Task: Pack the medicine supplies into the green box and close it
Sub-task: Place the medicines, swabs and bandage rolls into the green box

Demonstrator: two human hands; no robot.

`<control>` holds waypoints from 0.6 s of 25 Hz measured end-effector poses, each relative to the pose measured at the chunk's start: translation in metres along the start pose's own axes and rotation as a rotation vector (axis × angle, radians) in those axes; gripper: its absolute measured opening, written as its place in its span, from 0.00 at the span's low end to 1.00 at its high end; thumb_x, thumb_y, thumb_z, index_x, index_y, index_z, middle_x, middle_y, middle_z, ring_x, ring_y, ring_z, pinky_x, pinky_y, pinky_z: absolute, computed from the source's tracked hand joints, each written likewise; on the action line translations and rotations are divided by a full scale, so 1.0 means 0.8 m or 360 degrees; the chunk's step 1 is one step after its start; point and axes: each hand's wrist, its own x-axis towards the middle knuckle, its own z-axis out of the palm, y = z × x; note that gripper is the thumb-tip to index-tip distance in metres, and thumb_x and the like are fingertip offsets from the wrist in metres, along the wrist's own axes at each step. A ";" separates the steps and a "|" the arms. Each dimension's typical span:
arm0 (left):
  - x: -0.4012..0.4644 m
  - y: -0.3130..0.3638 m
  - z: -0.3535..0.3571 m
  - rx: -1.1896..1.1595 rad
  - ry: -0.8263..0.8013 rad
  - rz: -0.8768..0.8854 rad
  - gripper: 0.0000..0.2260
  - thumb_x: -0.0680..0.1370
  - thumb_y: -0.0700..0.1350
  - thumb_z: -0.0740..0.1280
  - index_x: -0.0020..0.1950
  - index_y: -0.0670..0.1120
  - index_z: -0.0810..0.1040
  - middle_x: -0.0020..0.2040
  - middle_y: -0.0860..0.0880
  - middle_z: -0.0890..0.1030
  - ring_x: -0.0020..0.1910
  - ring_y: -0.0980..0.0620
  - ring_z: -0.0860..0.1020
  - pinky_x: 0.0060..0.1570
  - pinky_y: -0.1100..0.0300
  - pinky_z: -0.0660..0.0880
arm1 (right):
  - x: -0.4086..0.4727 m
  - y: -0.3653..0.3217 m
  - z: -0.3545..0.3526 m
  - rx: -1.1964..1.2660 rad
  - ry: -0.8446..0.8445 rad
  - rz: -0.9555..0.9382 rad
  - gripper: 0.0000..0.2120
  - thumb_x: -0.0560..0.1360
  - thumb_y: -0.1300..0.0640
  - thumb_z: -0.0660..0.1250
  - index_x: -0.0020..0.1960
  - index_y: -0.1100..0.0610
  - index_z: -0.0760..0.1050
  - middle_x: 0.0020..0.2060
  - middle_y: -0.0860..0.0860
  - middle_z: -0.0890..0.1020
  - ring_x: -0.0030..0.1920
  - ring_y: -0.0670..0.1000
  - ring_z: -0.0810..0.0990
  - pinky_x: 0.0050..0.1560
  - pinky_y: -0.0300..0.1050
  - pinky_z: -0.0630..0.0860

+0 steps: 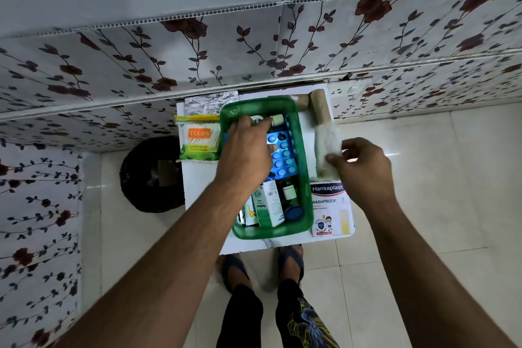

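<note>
While over the green box [303, 178], left hand [245, 155] grip closed on a tube [275, 120] (right hand [364, 169] pinching gauze [327, 147]).

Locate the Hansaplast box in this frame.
In the head view, the Hansaplast box lies on the white table, outside the green box on its right, at the near corner just below the right hand.

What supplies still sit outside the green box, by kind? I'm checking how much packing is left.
Cotton swab packs: 1
Foil strips: 1
Plaster boxes: 1
Cotton wads: 1, pinched by the right hand
Brown rolls: 2
Total: 6
</note>
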 end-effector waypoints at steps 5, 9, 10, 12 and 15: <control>-0.020 -0.047 -0.066 -0.0518 0.0375 -0.0071 0.11 0.76 0.39 0.67 0.55 0.51 0.81 0.49 0.53 0.79 0.45 0.65 0.77 0.43 0.74 0.71 | -0.047 -0.070 -0.001 0.0579 -0.0129 -0.0147 0.06 0.70 0.52 0.73 0.46 0.48 0.79 0.38 0.44 0.84 0.38 0.43 0.84 0.37 0.41 0.80; -0.033 -0.101 -0.075 -0.0650 0.0445 -0.0389 0.11 0.76 0.36 0.66 0.49 0.51 0.81 0.47 0.51 0.83 0.44 0.57 0.80 0.48 0.59 0.77 | -0.053 -0.111 0.081 -0.0169 -0.0413 -0.0264 0.04 0.72 0.55 0.70 0.45 0.54 0.78 0.39 0.50 0.84 0.41 0.54 0.81 0.43 0.45 0.77; -0.033 -0.109 -0.072 -0.0652 0.0422 -0.0408 0.10 0.76 0.36 0.66 0.49 0.51 0.81 0.47 0.52 0.83 0.45 0.56 0.80 0.50 0.57 0.77 | -0.046 -0.113 0.094 -0.0289 -0.0421 -0.0277 0.05 0.72 0.56 0.69 0.44 0.57 0.78 0.39 0.53 0.83 0.41 0.57 0.81 0.41 0.45 0.76; -0.034 -0.124 -0.067 -0.0664 0.0384 -0.0419 0.11 0.75 0.37 0.67 0.49 0.53 0.81 0.48 0.53 0.83 0.45 0.58 0.80 0.49 0.57 0.77 | -0.034 -0.115 0.112 -0.0408 -0.0464 -0.0277 0.06 0.72 0.57 0.67 0.41 0.60 0.77 0.36 0.56 0.82 0.40 0.60 0.80 0.38 0.45 0.75; -0.034 -0.147 -0.057 -0.0662 0.0356 -0.0444 0.12 0.74 0.38 0.68 0.48 0.56 0.80 0.49 0.53 0.83 0.44 0.60 0.80 0.45 0.66 0.75 | -0.035 -0.116 0.119 -0.0471 -0.0489 -0.0379 0.09 0.74 0.54 0.69 0.44 0.60 0.79 0.37 0.56 0.83 0.40 0.59 0.81 0.39 0.45 0.76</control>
